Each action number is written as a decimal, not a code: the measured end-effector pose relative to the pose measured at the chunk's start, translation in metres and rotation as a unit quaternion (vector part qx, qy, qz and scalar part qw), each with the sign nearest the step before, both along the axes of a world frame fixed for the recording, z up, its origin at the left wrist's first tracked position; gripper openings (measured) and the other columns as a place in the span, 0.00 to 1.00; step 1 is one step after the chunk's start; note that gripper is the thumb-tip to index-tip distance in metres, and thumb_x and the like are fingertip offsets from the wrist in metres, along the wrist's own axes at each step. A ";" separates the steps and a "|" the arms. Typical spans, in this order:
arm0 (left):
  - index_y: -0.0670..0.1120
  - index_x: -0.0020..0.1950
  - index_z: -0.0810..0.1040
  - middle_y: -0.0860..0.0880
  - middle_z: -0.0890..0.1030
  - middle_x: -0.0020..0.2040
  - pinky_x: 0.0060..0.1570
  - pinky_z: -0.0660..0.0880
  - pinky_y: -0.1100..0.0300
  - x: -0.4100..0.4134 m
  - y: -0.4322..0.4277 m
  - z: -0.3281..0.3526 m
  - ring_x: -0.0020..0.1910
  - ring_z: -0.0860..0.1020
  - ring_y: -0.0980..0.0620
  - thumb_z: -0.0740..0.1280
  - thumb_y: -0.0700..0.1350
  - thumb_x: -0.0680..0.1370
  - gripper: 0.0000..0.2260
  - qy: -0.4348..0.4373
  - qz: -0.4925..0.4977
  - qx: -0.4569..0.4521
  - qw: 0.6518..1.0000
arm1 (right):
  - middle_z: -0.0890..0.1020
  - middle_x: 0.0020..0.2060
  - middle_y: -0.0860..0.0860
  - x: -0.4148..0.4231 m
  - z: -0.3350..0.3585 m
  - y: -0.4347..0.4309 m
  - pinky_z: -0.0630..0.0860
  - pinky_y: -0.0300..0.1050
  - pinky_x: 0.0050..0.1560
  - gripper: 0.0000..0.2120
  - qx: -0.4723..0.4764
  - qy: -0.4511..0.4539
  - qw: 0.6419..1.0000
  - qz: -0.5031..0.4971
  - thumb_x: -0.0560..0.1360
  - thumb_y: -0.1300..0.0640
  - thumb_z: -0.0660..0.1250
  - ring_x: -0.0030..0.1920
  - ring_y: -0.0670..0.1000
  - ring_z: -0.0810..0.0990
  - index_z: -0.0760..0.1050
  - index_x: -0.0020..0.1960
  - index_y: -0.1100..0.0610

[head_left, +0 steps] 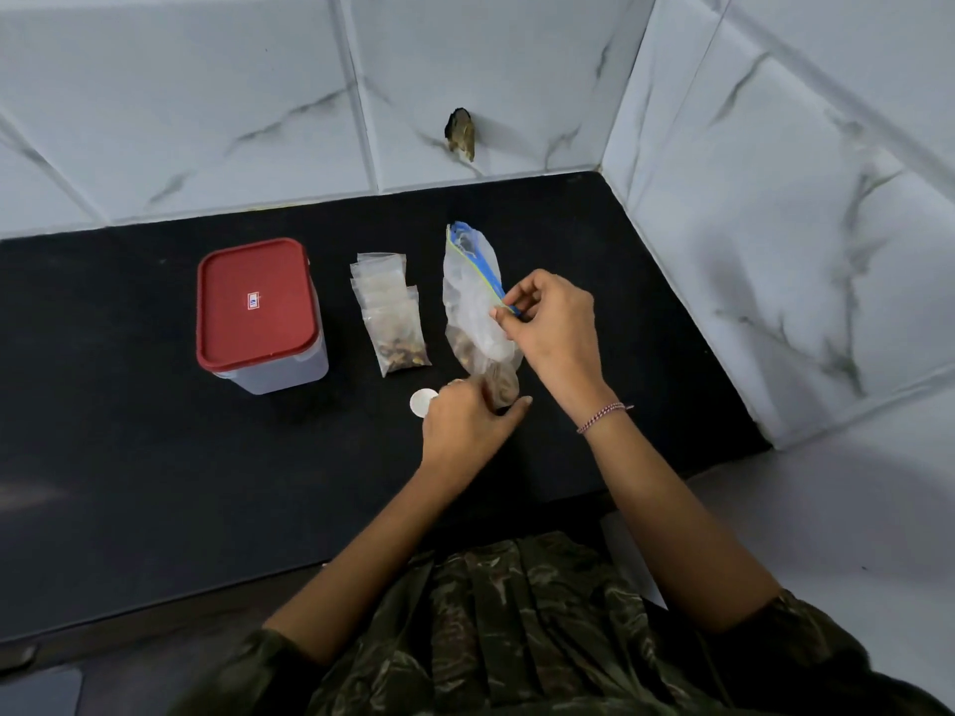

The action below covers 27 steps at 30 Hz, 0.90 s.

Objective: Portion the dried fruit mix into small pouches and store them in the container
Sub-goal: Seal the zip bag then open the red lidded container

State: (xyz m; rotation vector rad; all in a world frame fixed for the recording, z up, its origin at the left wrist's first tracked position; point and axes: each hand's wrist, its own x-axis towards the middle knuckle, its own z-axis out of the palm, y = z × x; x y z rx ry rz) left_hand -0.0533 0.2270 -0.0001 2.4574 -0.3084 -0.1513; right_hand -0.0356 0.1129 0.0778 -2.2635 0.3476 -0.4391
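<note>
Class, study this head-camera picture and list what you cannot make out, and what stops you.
1. Head view: the container's contents, hidden by its red lid.
2. Head view: the lid's label, too small to read.
3. Head view: how many small pouches, because they overlap.
4. Head view: the white round thing, partly covered by the left hand.

Pouches (394, 315) stand between container (258, 315) and zip bag (473, 297); counter (129, 447) open front-left.

red lid (256, 302) | small red-white-blue sticker (253, 301) | print too small to read, perhaps a logo
</note>
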 end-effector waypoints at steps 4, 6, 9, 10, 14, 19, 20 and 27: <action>0.43 0.33 0.70 0.42 0.80 0.37 0.35 0.71 0.54 0.010 -0.008 -0.005 0.39 0.79 0.42 0.64 0.56 0.78 0.19 -0.007 -0.027 0.084 0.996 | 0.79 0.37 0.49 0.000 0.001 0.011 0.80 0.43 0.39 0.08 0.012 -0.012 1.000 0.006 0.72 0.60 0.72 0.34 0.46 0.79 0.72 0.43 0.54; 0.43 0.32 0.68 0.40 0.80 0.37 0.35 0.69 0.54 0.012 -0.009 -0.005 0.39 0.79 0.40 0.62 0.51 0.79 0.18 -0.018 -0.034 0.093 0.995 | 0.78 0.35 0.48 -0.001 0.003 0.015 0.78 0.41 0.38 0.09 0.009 -0.025 1.000 0.010 0.71 0.62 0.71 0.32 0.45 0.77 0.71 0.42 0.54; 0.43 0.36 0.72 0.42 0.81 0.40 0.35 0.66 0.56 0.012 -0.006 -0.002 0.41 0.79 0.43 0.62 0.54 0.80 0.18 -0.035 -0.035 0.125 0.991 | 0.77 0.32 0.48 -0.001 0.007 0.016 0.77 0.41 0.35 0.08 0.011 -0.045 0.999 0.014 0.70 0.63 0.70 0.30 0.46 0.77 0.71 0.41 0.54; 0.42 0.39 0.75 0.43 0.81 0.41 0.36 0.65 0.57 0.012 -0.005 -0.002 0.42 0.80 0.44 0.61 0.56 0.80 0.19 -0.040 -0.037 0.144 0.988 | 0.77 0.32 0.48 -0.002 0.009 0.015 0.77 0.42 0.36 0.08 0.008 -0.048 0.999 0.015 0.70 0.63 0.70 0.31 0.48 0.78 0.71 0.41 0.54; 0.39 0.48 0.79 0.43 0.81 0.47 0.37 0.65 0.58 0.017 -0.002 0.001 0.46 0.80 0.45 0.58 0.56 0.81 0.21 -0.054 -0.046 0.211 0.975 | 0.77 0.34 0.48 -0.003 0.014 0.012 0.79 0.46 0.36 0.09 0.015 -0.046 0.999 0.025 0.71 0.63 0.71 0.32 0.50 0.80 0.70 0.41 0.55; 0.41 0.51 0.79 0.44 0.81 0.50 0.40 0.66 0.58 0.018 -0.008 -0.003 0.49 0.80 0.46 0.54 0.44 0.83 0.15 -0.062 -0.083 0.289 0.952 | 0.78 0.33 0.53 0.000 0.032 0.012 0.80 0.45 0.36 0.10 0.075 -0.086 0.993 0.039 0.71 0.64 0.71 0.32 0.51 0.81 0.70 0.39 0.56; 0.41 0.52 0.78 0.44 0.81 0.50 0.40 0.67 0.58 0.017 -0.008 -0.006 0.49 0.80 0.46 0.54 0.42 0.83 0.14 -0.055 -0.094 0.298 0.948 | 0.77 0.33 0.53 0.003 0.039 0.010 0.79 0.43 0.35 0.12 0.081 -0.108 0.990 0.040 0.71 0.64 0.71 0.31 0.51 0.81 0.69 0.38 0.54; 0.42 0.54 0.78 0.46 0.80 0.50 0.36 0.67 0.60 0.018 -0.014 -0.012 0.47 0.81 0.49 0.57 0.38 0.82 0.10 -0.054 -0.146 0.343 0.926 | 0.76 0.33 0.49 0.029 0.067 0.002 0.80 0.44 0.37 0.15 0.032 -0.168 0.985 0.037 0.71 0.65 0.70 0.33 0.51 0.80 0.67 0.36 0.50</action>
